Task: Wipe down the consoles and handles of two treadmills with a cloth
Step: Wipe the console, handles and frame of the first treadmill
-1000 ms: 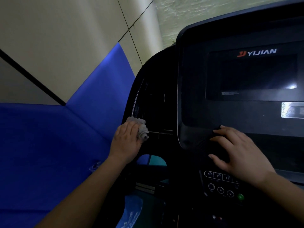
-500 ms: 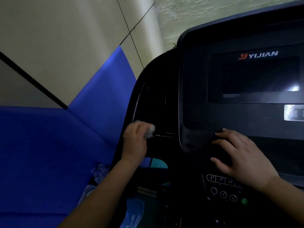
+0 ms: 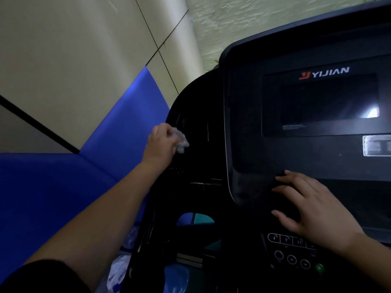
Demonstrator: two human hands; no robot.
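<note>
2 hands work at the treadmill console (image 3: 264, 157). Left hand (image 3: 161, 142) grips a crumpled cloth (image 3: 181, 140) against its far-left side. Right hand (image 3: 313, 210) rests flat, fingers spread, below the screen (image 3: 319, 104).

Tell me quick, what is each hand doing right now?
Left hand: grips the crumpled cloth against the treadmill's dark side panel.
Right hand: open, resting flat on the console.

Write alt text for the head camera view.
A person's left hand holds a crumpled grey cloth against the left side of a black treadmill console. The right hand rests flat below its dark screen, above the buttons.
</note>
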